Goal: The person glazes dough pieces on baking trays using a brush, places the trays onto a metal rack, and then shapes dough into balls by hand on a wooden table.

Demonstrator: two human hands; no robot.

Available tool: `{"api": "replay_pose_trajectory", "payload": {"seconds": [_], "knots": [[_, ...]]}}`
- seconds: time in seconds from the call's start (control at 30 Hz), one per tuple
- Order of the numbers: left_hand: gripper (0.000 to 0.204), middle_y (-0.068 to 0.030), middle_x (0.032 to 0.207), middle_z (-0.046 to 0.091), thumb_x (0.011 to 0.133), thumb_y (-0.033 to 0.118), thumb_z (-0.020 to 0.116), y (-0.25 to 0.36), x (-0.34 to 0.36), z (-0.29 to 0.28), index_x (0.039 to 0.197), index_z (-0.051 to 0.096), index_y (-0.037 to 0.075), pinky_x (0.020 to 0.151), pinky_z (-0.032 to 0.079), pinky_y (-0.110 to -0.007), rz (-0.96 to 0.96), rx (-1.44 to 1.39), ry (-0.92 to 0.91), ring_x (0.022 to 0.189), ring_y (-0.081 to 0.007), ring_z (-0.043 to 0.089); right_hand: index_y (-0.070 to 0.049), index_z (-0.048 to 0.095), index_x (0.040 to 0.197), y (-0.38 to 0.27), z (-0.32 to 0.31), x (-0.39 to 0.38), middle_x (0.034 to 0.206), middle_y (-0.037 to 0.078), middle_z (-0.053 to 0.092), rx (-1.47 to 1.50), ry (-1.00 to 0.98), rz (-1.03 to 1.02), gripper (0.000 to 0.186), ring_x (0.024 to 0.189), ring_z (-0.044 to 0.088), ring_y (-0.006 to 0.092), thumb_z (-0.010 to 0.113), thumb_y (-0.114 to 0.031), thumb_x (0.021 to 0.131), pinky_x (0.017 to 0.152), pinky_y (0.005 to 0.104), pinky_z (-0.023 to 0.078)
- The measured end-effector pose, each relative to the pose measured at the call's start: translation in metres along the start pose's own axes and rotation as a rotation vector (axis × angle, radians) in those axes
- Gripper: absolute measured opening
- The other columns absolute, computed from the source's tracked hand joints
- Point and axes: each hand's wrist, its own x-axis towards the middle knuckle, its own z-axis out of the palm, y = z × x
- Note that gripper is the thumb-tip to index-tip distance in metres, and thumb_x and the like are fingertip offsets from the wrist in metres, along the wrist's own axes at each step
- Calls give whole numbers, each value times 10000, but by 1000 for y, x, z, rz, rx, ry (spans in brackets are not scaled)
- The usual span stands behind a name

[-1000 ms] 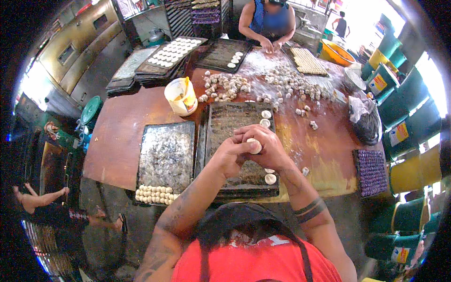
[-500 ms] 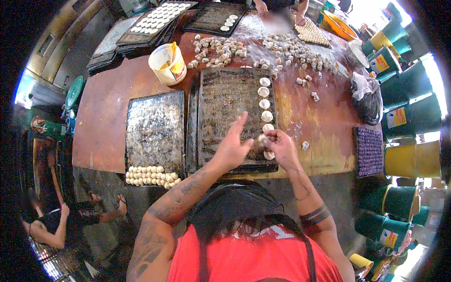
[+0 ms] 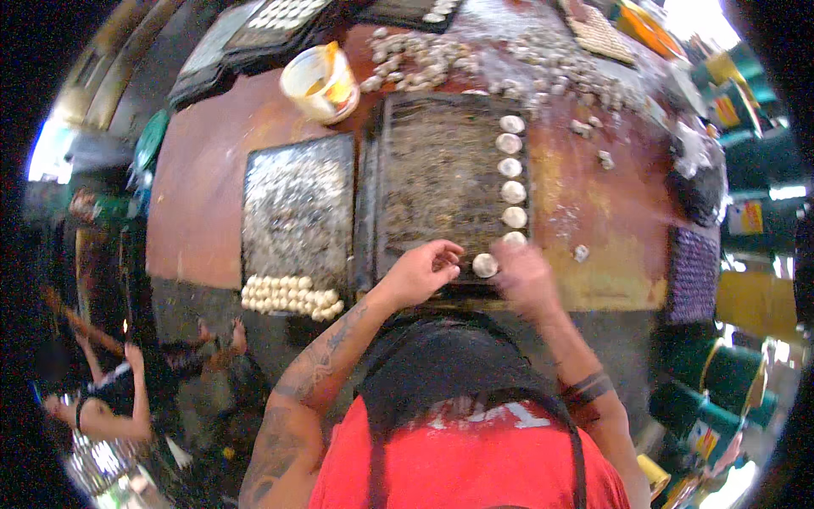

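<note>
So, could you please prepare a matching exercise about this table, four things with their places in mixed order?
Things:
1. White tub
2. Cream dough balls
3. Purple pieces
4. Line of pale discs

Places:
A. On the near end of the left near tray
B. Along the right side of the right near tray
C. Just beyond the left near tray
D. At the table's right end

Pairs: 1-C, 2-A, 3-D, 4-B
</note>
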Motion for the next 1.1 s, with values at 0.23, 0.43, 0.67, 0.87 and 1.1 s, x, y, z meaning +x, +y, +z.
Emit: {"api": "replay_pose_trajectory", "payload": {"seconds": [0.23,0.43,0.67,0.87,1.1], "knots": [[116,-180,942,708,886,147,673,-80,-105,-70,931,672,40,792,545,-474,-238,617,461,916,-375,685,-22,694,1083,190,4,-56,1029,159,696,-223,323,375,181,1017,650,351,655,-72,913,908,444,519],[156,-187,948,647,854,161,708,-122,-141,-92,833,665,13,805,530,-503,-329,966,661,906,-404,654,-127,658,1012,155,-31,-2,865,23,635,1716,882,844,113,758,615,143,593,-218,993,634,283,500],[101,-164,974,664,852,76,720,-75,-81,-101,900,672,1,804,555,-436,49,762,728,921,-333,658,-26,632,1088,70,10,70,878,12,642,1280,194,286,189,792,601,143,613,-169,965,705,293,503],[242,-99,993,697,935,4,700,-16,10,-51,1158,607,11,751,589,-303,108,-769,624,838,-181,678,-17,630,1161,-91,-62,111,955,75,678,758,116,5,293,862,622,143,728,-128,908,796,322,533],[224,-64,1017,694,986,92,686,69,15,-19,1194,685,11,804,600,-306,-115,-871,493,899,-170,688,-17,686,1090,-98,-75,110,992,138,717,492,250,-226,241,936,688,300,741,-51,858,848,387,562]]}}
